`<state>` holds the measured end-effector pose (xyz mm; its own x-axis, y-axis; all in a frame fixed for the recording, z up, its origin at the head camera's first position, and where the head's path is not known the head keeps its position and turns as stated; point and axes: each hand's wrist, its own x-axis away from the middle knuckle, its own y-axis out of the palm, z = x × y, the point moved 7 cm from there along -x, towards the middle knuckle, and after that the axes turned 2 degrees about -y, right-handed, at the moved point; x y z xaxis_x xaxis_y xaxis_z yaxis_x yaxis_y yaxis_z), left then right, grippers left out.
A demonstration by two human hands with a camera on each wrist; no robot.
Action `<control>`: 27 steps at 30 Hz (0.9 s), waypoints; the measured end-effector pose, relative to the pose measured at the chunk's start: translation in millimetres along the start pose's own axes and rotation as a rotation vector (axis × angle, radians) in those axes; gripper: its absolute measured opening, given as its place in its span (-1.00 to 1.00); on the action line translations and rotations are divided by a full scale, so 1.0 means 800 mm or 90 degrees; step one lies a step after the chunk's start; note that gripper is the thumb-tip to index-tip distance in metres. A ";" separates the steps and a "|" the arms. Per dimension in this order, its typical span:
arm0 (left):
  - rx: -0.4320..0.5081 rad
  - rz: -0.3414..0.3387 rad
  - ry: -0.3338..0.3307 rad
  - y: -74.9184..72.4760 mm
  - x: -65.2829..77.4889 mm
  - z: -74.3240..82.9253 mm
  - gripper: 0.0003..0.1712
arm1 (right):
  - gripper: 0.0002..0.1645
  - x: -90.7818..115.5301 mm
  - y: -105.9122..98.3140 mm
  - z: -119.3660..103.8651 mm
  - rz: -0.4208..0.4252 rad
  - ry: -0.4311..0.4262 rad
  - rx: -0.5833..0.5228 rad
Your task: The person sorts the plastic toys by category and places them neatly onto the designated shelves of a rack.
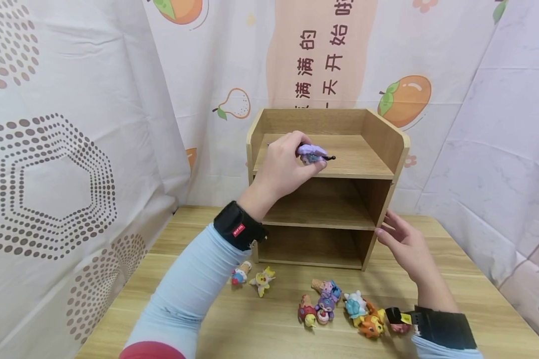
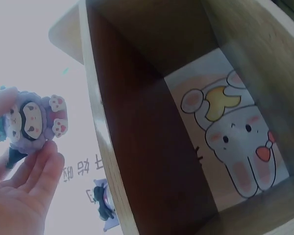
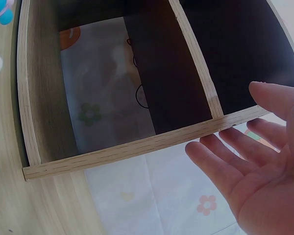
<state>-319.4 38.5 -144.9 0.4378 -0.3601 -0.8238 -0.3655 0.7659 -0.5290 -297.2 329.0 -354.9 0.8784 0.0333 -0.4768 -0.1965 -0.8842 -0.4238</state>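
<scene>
Over the top tier of a small wooden shelf (image 1: 314,222), my left hand (image 1: 283,167) pinches a lavender toy figurine (image 1: 311,152) between thumb and fingers. The left wrist view shows the figurine's white face and pink-marked paws (image 2: 59,115). A second figurine (image 2: 104,205), dark and lavender, appears beyond the shelf's edge in that view and is mostly hidden by my hand in the head view. My right hand (image 1: 404,244) rests its loosely extended fingers along the outer right side of the shelf, thumb near the front edge.
In front of the shelf, several figurines lie on the wooden table: a yellow one (image 1: 262,280), a red-and-blue one (image 1: 241,273), a purple one (image 1: 327,301), an orange one (image 1: 372,324) and others. A printed curtain (image 1: 215,164) hangs behind.
</scene>
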 end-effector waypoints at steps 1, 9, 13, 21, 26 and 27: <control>-0.005 -0.005 -0.004 0.000 -0.002 -0.001 -0.56 | -0.25 0.000 0.000 0.000 0.000 0.000 0.000; -0.056 -0.102 -0.082 0.009 -0.019 -0.012 -0.51 | -0.25 0.000 0.001 0.000 0.000 -0.003 -0.001; -0.071 -0.144 -0.108 0.016 -0.027 -0.015 -0.51 | -0.25 0.001 0.001 0.000 -0.002 -0.003 0.002; -0.080 -0.203 -0.171 0.030 -0.042 -0.028 -0.49 | -0.23 0.002 -0.001 -0.001 -0.001 -0.008 0.007; -0.086 -0.229 -0.203 0.035 -0.051 -0.030 -0.49 | -0.24 0.002 0.000 -0.003 0.001 -0.008 0.008; -0.090 -0.234 -0.208 0.036 -0.053 -0.030 -0.49 | -0.24 0.002 0.000 -0.004 0.000 -0.009 0.011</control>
<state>-368.2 62.7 -130.2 0.7839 -0.3896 -0.4834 -0.2366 0.5323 -0.8128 -294.2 327.6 -353.5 0.8723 0.0400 -0.4873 -0.2039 -0.8761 -0.4368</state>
